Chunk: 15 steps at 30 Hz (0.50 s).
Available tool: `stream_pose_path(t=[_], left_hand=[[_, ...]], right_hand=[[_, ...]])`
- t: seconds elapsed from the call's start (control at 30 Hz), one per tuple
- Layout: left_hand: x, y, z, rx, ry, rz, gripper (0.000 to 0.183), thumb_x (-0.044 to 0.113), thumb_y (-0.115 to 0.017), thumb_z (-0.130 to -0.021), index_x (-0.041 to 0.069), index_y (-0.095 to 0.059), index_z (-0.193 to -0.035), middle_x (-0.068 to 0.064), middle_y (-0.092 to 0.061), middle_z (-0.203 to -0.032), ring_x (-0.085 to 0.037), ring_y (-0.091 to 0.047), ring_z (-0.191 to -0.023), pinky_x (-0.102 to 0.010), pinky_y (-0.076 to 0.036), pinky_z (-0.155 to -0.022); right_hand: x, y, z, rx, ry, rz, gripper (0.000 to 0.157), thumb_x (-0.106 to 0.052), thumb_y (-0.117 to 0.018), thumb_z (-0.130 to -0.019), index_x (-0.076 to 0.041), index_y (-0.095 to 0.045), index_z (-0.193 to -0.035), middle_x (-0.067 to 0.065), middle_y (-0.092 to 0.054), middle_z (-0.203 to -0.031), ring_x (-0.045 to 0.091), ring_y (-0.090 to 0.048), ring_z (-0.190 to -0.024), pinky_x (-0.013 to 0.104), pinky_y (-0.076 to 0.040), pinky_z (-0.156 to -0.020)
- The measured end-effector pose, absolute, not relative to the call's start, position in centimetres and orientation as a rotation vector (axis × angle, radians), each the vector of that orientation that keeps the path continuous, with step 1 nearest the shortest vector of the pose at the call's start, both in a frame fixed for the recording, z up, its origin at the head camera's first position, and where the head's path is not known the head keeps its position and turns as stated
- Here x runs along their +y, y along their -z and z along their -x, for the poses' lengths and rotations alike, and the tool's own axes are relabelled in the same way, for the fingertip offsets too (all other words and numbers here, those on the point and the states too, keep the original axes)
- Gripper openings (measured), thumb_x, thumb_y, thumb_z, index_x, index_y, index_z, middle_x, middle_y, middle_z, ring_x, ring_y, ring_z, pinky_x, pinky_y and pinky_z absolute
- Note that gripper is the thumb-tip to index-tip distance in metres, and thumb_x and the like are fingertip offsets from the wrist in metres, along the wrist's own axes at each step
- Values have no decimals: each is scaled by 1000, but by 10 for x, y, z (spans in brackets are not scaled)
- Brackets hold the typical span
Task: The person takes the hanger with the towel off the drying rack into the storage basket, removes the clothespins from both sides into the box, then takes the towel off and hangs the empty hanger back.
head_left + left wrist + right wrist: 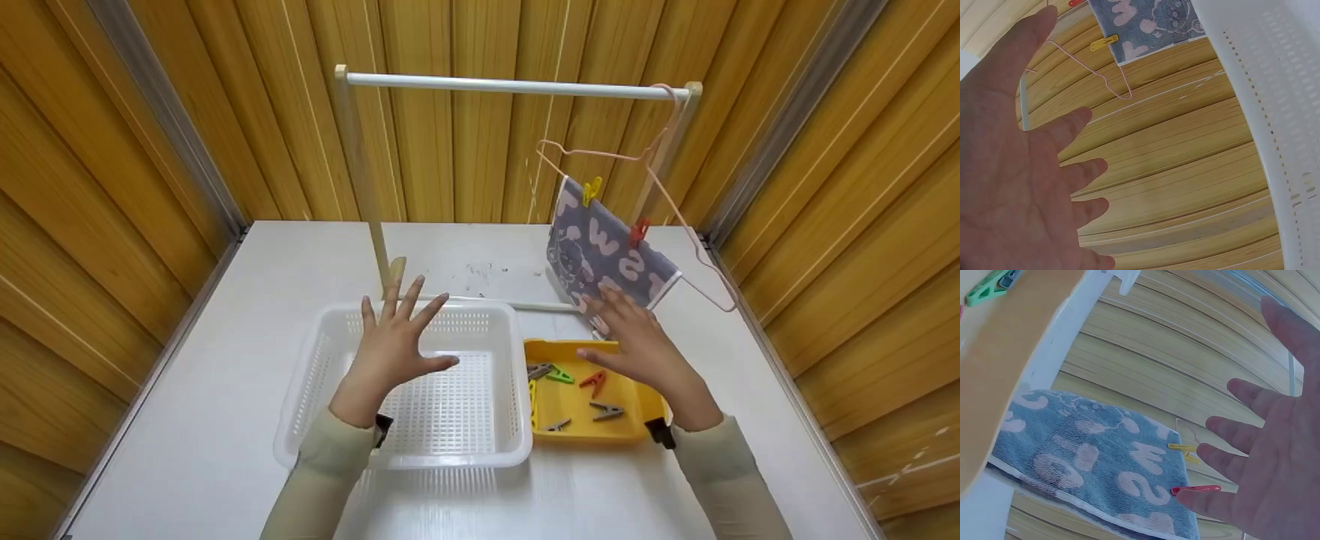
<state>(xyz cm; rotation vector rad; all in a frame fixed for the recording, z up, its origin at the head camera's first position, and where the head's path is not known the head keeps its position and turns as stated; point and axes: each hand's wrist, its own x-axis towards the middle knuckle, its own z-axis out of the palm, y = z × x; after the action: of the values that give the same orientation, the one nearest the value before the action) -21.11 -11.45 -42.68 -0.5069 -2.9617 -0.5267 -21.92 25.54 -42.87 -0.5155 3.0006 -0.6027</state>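
Observation:
My left hand (pixel 394 349) is held with fingers spread above a white plastic basket (pixel 517 405), holding nothing. With its fingers straight and apart, my right hand (pixel 637 341) hovers over the yellow tray (pixel 634 431), also holding nothing. Behind the right hand hangs a grey-blue towel (pixel 600 240) with pink letters, its lower part overlapped by the fingers in the head view. A yellow clothespin (pixel 592 192) and a red clothespin (pixel 639 232) fix the towel to a pink hanger (pixel 690 225). In the right wrist view the towel (pixel 1095 461) hangs beyond the fingertips.
The hanger hooks over the right end of a white rail (pixel 510 85) on a wooden-legged rack. Several loose clothespins, among them a green one (pixel 559 374), a red one (pixel 593 383) and a grey one (pixel 607 410), lie in the tray. Wood-patterned walls (pixel 480 150) enclose the white table (pixel 202 390).

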Motion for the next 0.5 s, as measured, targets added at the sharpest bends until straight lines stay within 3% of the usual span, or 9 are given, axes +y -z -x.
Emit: stream_pose_path(t=[0.3,0.5], left_hand=[[-110,409,219,-3003,523,558,89,56,-80,-82,27,-41,-157,-14,-24,-171,-51,-11,-158,-80,-20,-117],[-105,394,228,-2964,536,634,84,53,-75,-88,26,-39,-158,-15,-33,-168,-47,-24,-156,-79,-24,-116]], right_hand=[[256,409,223,3014,634,546,78,-45,-70,-94,-13,-38,-158,21,-21,-170,51,-15,-156,74,-12,-122],[254,389,229,3053,710,523,62,-33,-69,-98,-13,-48,-152,19,-27,-169,49,-22,-155,72,-14,-123]])
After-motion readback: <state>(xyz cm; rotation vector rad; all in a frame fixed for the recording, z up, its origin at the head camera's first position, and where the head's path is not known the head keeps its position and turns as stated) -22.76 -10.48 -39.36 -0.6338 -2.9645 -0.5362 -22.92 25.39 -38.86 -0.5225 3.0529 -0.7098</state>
